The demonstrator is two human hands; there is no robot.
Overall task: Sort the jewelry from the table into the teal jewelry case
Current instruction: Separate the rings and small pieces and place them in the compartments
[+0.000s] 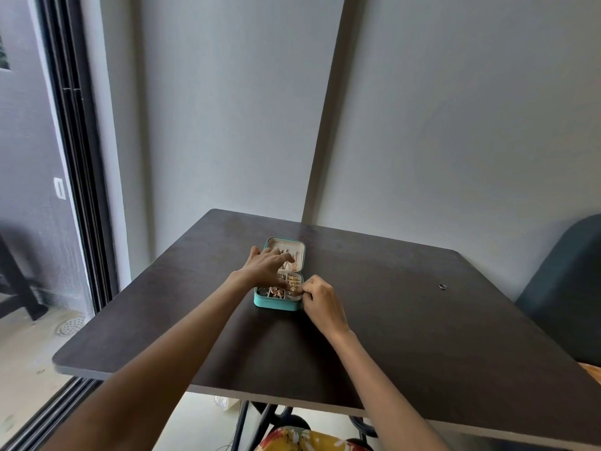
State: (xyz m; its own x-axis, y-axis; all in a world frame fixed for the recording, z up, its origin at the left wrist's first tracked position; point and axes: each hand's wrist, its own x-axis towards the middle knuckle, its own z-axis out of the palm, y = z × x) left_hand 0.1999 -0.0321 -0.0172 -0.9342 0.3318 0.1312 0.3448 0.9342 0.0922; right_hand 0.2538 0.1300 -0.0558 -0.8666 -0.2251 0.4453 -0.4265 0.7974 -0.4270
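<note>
The teal jewelry case (pixel 276 302) lies open in the middle of the dark table (pixel 406 320), its lid (pixel 286 247) folded back flat. Gold jewelry (pixel 279 289) fills its cream compartments. My left hand (pixel 266 265) hovers over the case with fingers spread, its thumb down among the compartments. My right hand (pixel 320 301) sits at the case's right edge, fingers curled, pinching a small gold piece (pixel 294 288) over the right compartment. A small ring (pixel 441 286) lies alone on the table far to the right.
A dark teal chair (pixel 566 288) stands at the table's right side. The wall is close behind the table. A glass sliding door (pixel 74 157) runs along the left. Yellow patterned cloth (pixel 305 439) shows below the table's front edge.
</note>
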